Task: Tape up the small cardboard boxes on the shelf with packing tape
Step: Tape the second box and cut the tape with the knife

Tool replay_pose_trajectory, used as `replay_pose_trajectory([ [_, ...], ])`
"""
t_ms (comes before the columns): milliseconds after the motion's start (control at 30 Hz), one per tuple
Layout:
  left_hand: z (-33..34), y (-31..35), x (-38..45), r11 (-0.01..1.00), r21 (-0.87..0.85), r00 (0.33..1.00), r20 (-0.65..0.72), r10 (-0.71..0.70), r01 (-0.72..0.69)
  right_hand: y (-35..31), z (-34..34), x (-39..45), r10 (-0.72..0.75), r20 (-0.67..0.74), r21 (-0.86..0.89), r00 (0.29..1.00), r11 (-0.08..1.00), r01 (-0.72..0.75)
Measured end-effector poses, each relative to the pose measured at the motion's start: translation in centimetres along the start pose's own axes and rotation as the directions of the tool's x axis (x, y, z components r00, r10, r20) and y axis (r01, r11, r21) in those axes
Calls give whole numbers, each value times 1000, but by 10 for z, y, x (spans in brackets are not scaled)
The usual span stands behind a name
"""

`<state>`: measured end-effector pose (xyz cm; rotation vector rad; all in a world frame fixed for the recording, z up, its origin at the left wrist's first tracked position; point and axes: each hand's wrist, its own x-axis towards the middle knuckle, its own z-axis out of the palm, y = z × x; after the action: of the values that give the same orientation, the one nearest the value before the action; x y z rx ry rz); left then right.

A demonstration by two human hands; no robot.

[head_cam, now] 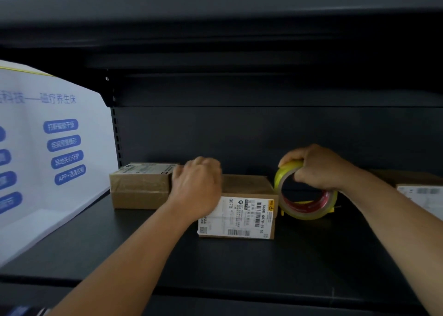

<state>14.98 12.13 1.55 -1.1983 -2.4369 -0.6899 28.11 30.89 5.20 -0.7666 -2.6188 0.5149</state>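
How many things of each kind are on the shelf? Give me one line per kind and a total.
Cardboard boxes: 3 (left box, middle box, right box, partly out of view)
Packing tape rolls: 1
White printed boards: 1
Total: 5

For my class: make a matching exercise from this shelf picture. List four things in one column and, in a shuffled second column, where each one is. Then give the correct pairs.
Column A
1. tape roll
2. middle box
3. left box
4. white poster

Column B
a. far left, leaning beside the shelf upright
b. gripped by the right hand
c. under the left hand, shipping label facing front
d. at the back left of the shelf, label on top

Pairs: 1-b, 2-c, 3-d, 4-a
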Motion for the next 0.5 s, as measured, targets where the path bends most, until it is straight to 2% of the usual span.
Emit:
replay_pose_trajectory([
  [67, 0, 14, -7, 956, 156, 950, 231, 209, -249, -1, 3, 0, 3, 3, 9, 1000, 1000, -3],
  [133, 5, 23, -10, 905, 221, 879, 405, 253, -362, -3, 5, 0, 5, -1, 12, 1000, 1000, -5],
  [300, 8, 29, -3, 895, 126, 819, 472, 325, -428, -5, 7, 0, 12, -20, 18, 1000, 1000, -12],
  [367, 5, 27, -3, 895, 122, 821, 466, 330, -429, -5, 7, -1, 19, -11, 13, 1000, 1000, -19],
  [500, -3, 7, 0, 919, 253, 873, 461, 161, -303, -4, 6, -2, 30, -5, 1, 1000, 1000, -30],
])
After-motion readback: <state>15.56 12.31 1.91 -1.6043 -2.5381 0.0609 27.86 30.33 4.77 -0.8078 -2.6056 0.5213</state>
